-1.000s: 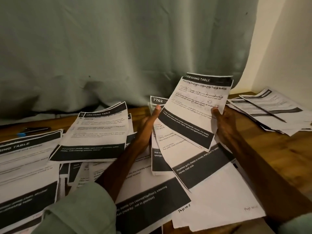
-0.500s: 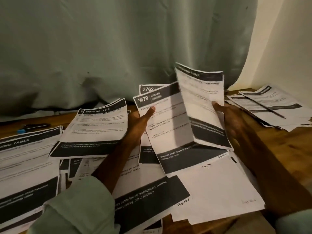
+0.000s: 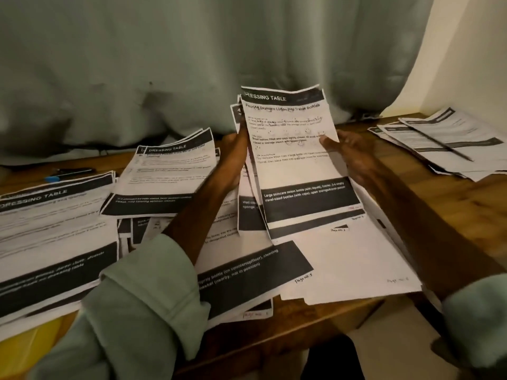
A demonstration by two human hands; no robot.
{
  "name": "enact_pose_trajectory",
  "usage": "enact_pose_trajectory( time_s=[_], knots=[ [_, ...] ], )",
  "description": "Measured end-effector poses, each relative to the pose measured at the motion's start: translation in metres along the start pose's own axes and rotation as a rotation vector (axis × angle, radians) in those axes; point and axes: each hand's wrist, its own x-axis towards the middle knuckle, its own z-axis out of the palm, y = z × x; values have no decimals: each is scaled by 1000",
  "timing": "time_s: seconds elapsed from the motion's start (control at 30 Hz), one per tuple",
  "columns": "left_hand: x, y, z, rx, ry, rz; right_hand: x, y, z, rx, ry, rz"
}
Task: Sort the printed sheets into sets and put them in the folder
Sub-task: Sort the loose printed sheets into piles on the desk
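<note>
A wooden table (image 3: pixel 452 204) stands against a grey-green curtain (image 3: pixel 192 64), and printed sheets cover most of it. At the far left lies a thick stack (image 3: pixel 55 220) headed "DRESSING TABLE". Just beside it, a second stack (image 3: pixel 170 171) with the same heading overlaps loose pages. Behind these stacks a pen (image 3: pixel 68 173) with a blue end lies on bare wood. At the far right sits another pile (image 3: pixel 439 127), with a thin dark stick (image 3: pixel 439 142) lying across it, either a pencil or a pen. Loose sheets (image 3: pixel 343 264) spread over the near edge of the table, some marked with handwritten page numbers. A yellow surface (image 3: pixel 33 335) shows under the papers at the bottom left; it may be the folder, but too little of it shows to say.

Both forearms reach forward over the loose sheets from pale green sleeves (image 3: pixel 137 311). They hold a bundle of sheets (image 3: pixel 235 112) tilted up above the middle of the table. The front sheet (image 3: pixel 299 165) reads "Pouring Skincare Lotion into Travel Bottles". The left hand (image 3: pixel 234 149) grips the bundle's left edge, its fingers curled behind the paper. The right hand (image 3: pixel 354 152) is blurred. Its thumb (image 3: pixel 326 139) lies on the face of the front sheet near the right edge and seems to pinch it against the fingers behind.
</note>
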Motion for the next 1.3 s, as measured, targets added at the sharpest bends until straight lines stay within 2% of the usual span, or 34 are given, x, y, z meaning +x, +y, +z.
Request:
enact_pose_trajectory(
  time_s=[0.1, 0.17, 0.27, 0.37, 0.43, 0.57, 0.63, 0.73, 0.87, 1.0, 1.13, 1.3],
  knots=[
    [4, 9, -4, -139, -101, -105, -3, -16, 1, -92, 47, -18],
    [-10, 23, -4, -201, -195, -76, -4, -29, 3, -129, 114, -36],
    [-28, 43, -4, -94, -238, 4, -6, -42, 7, -160, 186, -7],
    [-31, 55, -15, 134, -135, 98, -22, -57, 21, -125, 96, 56],
    [-38, 65, -29, 220, -117, 92, -41, -69, 34, -67, -8, 92],
    [-67, 77, -60, 309, -157, 45, -72, -72, 55, 11, -162, 66],
    [-86, 77, -76, 294, -206, -5, -81, -70, 64, -39, -172, 26],
    [-122, 79, -101, 564, -191, -37, -91, -64, 76, -109, -159, -13],
    [-159, 65, -137, 943, -16, -17, -112, -49, 75, -148, -103, -13],
    [-202, 35, -167, 1110, 84, -17, -136, -32, 73, -175, -52, 38],
    [-234, 16, -169, 1281, 42, -77, -155, -23, 82, -237, -70, 52],
    [-270, 8, -164, 1566, 24, 49, -171, -24, 86, -356, -98, 23]
  ],
)
